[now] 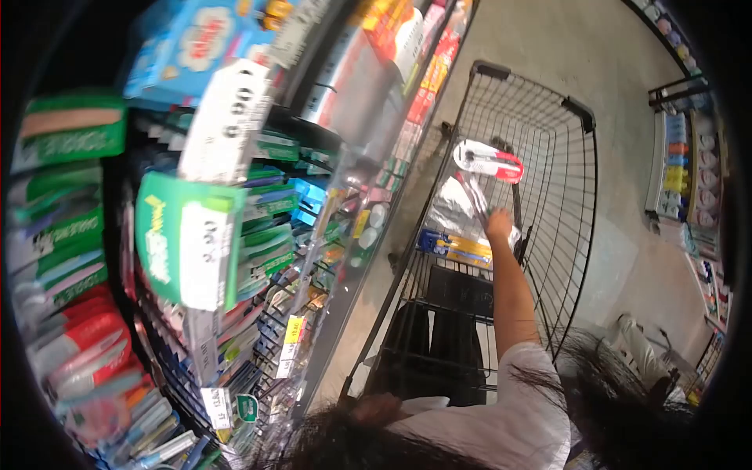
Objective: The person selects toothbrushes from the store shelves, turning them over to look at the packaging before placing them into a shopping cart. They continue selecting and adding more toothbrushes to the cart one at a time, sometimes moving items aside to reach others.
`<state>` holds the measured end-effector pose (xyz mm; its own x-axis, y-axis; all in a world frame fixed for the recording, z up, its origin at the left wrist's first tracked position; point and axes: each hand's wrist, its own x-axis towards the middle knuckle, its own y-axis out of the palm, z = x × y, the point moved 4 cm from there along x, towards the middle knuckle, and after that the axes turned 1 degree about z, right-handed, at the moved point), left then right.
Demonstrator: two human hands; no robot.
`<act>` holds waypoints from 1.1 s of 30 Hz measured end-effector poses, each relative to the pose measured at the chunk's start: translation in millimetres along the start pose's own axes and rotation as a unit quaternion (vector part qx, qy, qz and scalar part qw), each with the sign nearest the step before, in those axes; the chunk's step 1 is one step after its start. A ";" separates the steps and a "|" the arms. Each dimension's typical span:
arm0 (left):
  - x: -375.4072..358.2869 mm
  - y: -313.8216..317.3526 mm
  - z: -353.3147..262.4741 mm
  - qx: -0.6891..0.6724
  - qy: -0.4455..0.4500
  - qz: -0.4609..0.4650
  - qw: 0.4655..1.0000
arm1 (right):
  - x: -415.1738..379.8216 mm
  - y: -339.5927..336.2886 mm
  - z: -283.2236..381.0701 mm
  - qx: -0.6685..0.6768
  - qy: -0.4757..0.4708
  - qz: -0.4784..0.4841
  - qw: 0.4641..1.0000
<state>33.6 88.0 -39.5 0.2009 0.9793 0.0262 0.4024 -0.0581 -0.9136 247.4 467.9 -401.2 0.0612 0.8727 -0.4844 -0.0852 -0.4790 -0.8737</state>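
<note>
My right hand [498, 225] reaches down into a black wire shopping cart [576, 227], its fingers closed at the edge of a shiny silvery package [453, 207]. Just above the fingers lies a red and white package [487, 161] with a rounded outline. A blue and yellow pack [454, 247] rests below the silvery one. What seems to be my left hand [377, 409] shows low in the view, dark and blurred near the white shirt, with its fingers not distinguishable.
A store shelf [345, 258] runs along the left, hung with green [74, 133] and red packs. White price tags [223, 117] stick out from it. More shelving [674, 168] stands at the right across the grey floor [540, 31]. Dark hair crosses the lower edge.
</note>
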 end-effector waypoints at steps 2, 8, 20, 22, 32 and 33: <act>15.5 -3.1 0.6 -0.058 -0.106 0.114 0.986 | -25.1 -21.5 3.8 0.030 0.001 0.023 0.999; 35.2 -20.9 1.1 -0.101 -0.166 0.206 0.959 | -109.8 -43.2 -13.1 0.266 -0.106 -0.072 0.955; 60.1 -31.7 0.4 -0.051 -0.180 0.173 0.967 | -351.8 -296.7 140.6 0.560 -0.393 -0.124 0.719; 64.9 -24.8 -0.7 -0.060 -0.176 0.167 0.968 | -390.7 -329.2 182.4 0.550 -0.509 -0.076 0.658; 74.7 -24.8 -6.8 -0.084 -0.139 0.079 0.984 | -465.8 -415.2 319.3 0.597 -0.571 0.012 0.563; 75.5 -23.6 -6.6 -0.091 -0.137 0.073 0.984 | -466.8 -420.7 322.7 0.606 -0.567 0.028 0.557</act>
<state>45.2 162.1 -13.3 0.0310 0.9719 -0.2334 0.5447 -0.2122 -0.8113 -66.2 292.6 207.0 -0.5840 0.6879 0.4310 -0.7070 -0.6919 0.1463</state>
